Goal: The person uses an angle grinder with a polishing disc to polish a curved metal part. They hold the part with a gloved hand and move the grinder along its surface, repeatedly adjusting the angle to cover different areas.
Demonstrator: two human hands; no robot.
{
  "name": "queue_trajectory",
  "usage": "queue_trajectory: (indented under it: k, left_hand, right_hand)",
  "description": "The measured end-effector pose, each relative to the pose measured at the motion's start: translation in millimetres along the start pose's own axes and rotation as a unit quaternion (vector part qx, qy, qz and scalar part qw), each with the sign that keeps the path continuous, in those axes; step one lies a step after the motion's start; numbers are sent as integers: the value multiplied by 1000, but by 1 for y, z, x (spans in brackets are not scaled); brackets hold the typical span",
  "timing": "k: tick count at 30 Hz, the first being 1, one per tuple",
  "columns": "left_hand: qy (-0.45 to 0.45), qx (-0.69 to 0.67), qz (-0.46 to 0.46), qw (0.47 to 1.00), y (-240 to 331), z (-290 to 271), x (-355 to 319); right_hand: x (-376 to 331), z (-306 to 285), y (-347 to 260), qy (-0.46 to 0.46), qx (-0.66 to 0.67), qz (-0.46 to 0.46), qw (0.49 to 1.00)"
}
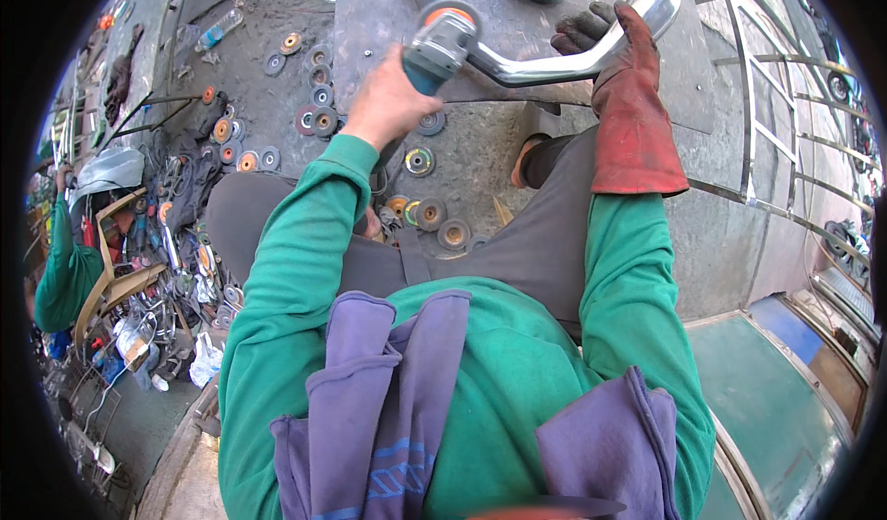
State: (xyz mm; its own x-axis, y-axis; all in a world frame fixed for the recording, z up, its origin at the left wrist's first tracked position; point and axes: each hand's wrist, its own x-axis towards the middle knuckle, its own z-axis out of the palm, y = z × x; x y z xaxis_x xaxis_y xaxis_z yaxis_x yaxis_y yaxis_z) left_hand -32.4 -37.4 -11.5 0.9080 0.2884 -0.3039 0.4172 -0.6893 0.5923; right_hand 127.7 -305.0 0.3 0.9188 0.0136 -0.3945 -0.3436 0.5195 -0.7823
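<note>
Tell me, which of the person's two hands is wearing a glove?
The right hand, in a long red glove with dark fingers, grips the shiny bent metal tube. The left hand is bare and holds the angle grinder.

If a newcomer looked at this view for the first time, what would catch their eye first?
Most likely the bare left hand gripping an angle grinder at the top centre, its head against a shiny curved metal bar. The right hand, in a long red glove, steadies that bar from the right. Next come the many worn grinding discs scattered over the grimy floor at the upper left.
</note>
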Motion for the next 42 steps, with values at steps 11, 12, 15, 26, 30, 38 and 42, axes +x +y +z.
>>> queue_trajectory:
  k: [11,12,15,26,30,38,42]
  left_hand:
    - [-44,14,47,998,-6,9,-12]
    - [-46,3,45,998,-7,8,-11]
    - [-15,-19,19,1000,-8,-1,-6]
    - [-50,-10,17,999,2,3,-11]
    - [-46,-13,-7,999,1,-5,-9]
    - [-76,7,19,997,5,4,-11]
    - [0,24,-8,1000,-16,-17,20]
  right_hand:
    - [4,-5,3,-28,-7,2,1000]
    - [4,-6,4,-37,-6,-1,999]
    - [5,-5,5,-27,-5,2,1000]
    - [5,-7,5,-37,-11,-11,999]
    - [3,-1,4,-12,-15,0,1000]
    - [5,-4,0,-4,10,8,1000]
    - [11,-6,0,-5,16,22,1000]
